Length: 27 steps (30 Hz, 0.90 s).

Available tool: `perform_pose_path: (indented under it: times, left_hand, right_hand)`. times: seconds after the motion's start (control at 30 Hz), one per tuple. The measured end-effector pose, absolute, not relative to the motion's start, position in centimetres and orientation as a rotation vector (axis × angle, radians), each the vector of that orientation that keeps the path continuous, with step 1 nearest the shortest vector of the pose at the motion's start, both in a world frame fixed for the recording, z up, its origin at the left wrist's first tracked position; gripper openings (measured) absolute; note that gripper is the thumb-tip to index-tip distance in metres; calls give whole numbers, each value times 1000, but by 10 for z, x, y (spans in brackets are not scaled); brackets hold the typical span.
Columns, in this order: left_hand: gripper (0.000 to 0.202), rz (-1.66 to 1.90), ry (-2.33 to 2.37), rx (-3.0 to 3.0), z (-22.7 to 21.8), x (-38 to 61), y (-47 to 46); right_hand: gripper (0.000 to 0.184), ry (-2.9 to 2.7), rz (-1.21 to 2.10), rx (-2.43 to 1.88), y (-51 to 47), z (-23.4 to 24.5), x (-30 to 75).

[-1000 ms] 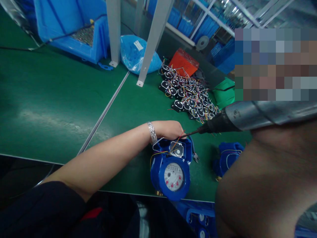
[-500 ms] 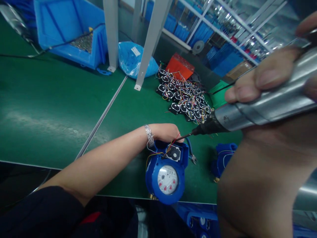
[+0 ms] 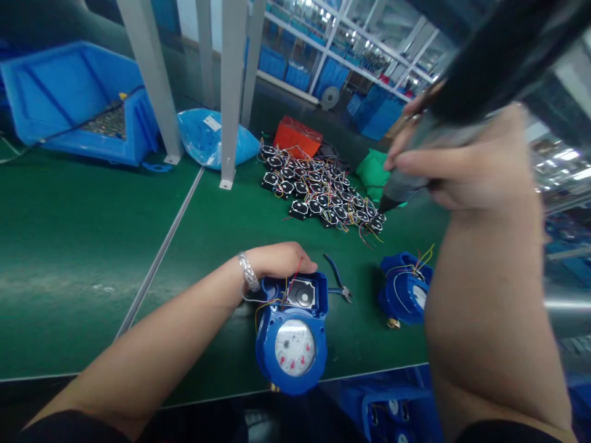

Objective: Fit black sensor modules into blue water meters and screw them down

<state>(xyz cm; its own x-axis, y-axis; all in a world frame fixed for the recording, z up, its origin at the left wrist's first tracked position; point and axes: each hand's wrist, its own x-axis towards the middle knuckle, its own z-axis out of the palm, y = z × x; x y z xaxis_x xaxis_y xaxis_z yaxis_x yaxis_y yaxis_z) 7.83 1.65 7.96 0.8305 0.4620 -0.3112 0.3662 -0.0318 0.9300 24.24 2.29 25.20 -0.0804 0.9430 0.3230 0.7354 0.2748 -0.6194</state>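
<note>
A blue water meter [image 3: 263, 351] with a round white dial [image 3: 294, 348] sits near the table's front edge. My left hand [image 3: 289, 258] curls around its far side, the fingers mostly hidden behind the casing. A black module [image 3: 302, 295] with a white border lies in the meter's upper compartment, with red and yellow wires rising beside it. Raised at the right, my right hand [image 3: 462, 175] grips a powered screwdriver [image 3: 410, 178], blurred by motion, its tip pointing down-left and away from the meter. Blue-handled cutters [image 3: 339, 283] lie just right of the meter.
Several black modules [image 3: 318, 191] with tangled wires are piled behind the meter. A second blue meter [image 3: 401, 295] stands to the right. Grey posts [image 3: 231, 104], a blue bag [image 3: 201, 138] and a blue bin of small parts [image 3: 50, 135] are at the back left.
My right hand has lifted the screwdriver up and away from the meter's compartment. The left hand stays at the meter. The camera view has shifted, bringing the second meter more into sight.
</note>
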Motion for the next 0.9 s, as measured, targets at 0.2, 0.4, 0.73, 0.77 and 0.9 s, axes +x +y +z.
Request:
perform_pose_path:
  times: [0.2, 0.4, 0.73, 0.77, 0.9]
  left_hand:
    - [43, 90, 612, 1605, 77, 79, 17]
    - [47, 42, 570, 1563, 73, 82, 17]
    - [46, -10, 613, 1386, 80, 83, 9]
    - [46, -13, 621, 1378, 80, 83, 9]
    - [44, 43, 637, 1446, 78, 84, 11]
  right_hand:
    - [45, -2659, 166, -2163, 51, 136, 256]
    - [30, -2606, 337, -2289, 40, 84, 261]
    - [22, -2161, 111, -2003, -48, 117, 289]
    - [23, -2056, 52, -2003, -63, 120, 302]
    - [36, -1492, -255, -2040, -128, 127, 366]
